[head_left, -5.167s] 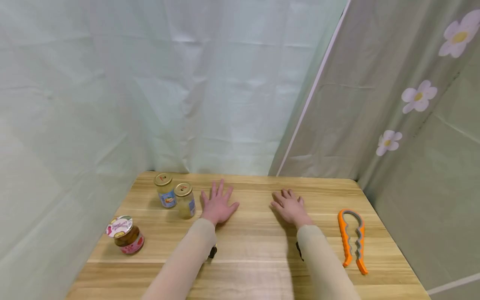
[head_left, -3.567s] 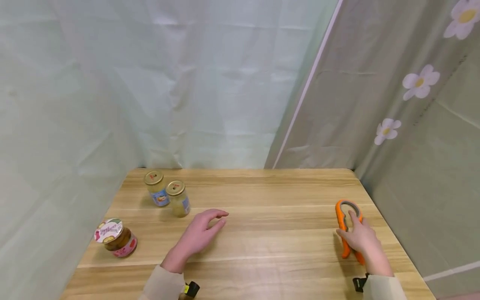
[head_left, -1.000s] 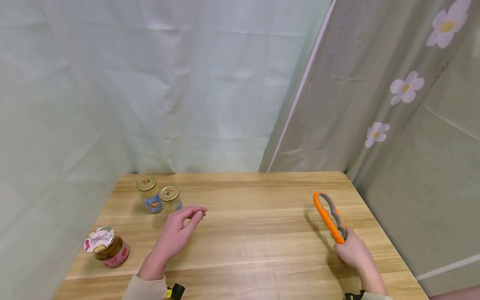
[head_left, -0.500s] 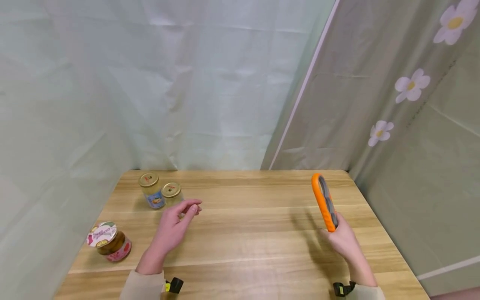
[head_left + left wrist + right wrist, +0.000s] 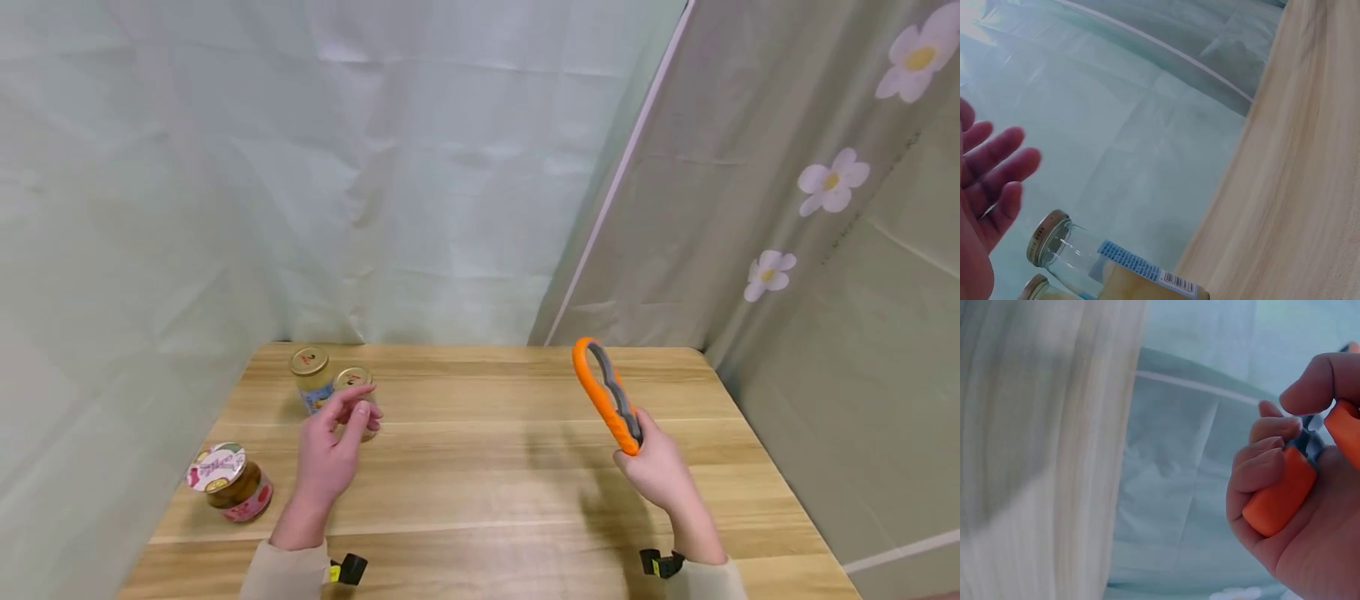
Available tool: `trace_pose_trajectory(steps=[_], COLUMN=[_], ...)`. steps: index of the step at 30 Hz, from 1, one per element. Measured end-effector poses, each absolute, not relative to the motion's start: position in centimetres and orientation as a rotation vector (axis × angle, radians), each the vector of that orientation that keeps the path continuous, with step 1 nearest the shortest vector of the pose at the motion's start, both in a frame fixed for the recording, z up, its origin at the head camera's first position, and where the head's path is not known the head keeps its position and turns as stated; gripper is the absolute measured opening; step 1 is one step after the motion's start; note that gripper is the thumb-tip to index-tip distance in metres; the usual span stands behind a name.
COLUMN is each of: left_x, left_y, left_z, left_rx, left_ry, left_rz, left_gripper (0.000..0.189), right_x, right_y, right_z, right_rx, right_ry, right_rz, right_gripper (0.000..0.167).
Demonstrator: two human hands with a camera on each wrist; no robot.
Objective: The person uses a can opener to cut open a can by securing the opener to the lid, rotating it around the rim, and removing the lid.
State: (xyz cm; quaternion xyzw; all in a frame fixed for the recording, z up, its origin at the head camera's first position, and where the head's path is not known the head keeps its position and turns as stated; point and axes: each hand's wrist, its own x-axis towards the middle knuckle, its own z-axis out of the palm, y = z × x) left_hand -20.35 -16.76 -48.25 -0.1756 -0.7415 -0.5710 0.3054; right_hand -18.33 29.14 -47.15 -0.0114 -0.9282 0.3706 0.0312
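My right hand [image 5: 663, 468] grips the handles of an orange jar opener [image 5: 597, 398], whose grey toothed loop points up over the table. In the right wrist view, fingers curl round one orange handle [image 5: 1282, 494], with the thumb by the other. My left hand [image 5: 327, 450], fingers loosely bent and holding nothing, hovers in front of a gold-lidded glass jar [image 5: 352, 377] and partly covers it in the head view. The left wrist view shows that jar [image 5: 1147, 284], pale inside with a blue label, apart from the fingers. Beside it stands a similar jar [image 5: 309, 363].
A squat jar [image 5: 232, 485] with a patterned white cover and pink label stands at the left of the wooden table [image 5: 480, 500]. Pale curtains [image 5: 450, 183] hang behind the table and along both sides.
My right hand took up the jar opener from the table's right side and has carried it leftward, raised. My left hand rose from the table and moved left to the gold-lidded jars.
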Motion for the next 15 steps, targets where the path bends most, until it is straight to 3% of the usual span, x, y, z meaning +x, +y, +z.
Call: trace_pose_trajectory(steps=[8,15], left_x=[-20.1,-20.4], left_y=[-17.0,-16.6], left_z=[-47.8,-48.5], left_rx=[-0.283,-0.090], left_ry=[-1.795,-1.663], left_rz=[-1.460,-1.495], left_gripper=[0.032,0.051], right_x=[-18.7,-18.4], right_y=[27.3,26.2], right_z=[-47.0,-47.3], right_rx=[0.099,0.106], right_ry=[-2.908,-2.870], right_rz=[0.977,1.032], right_gripper=[0.065,0.062])
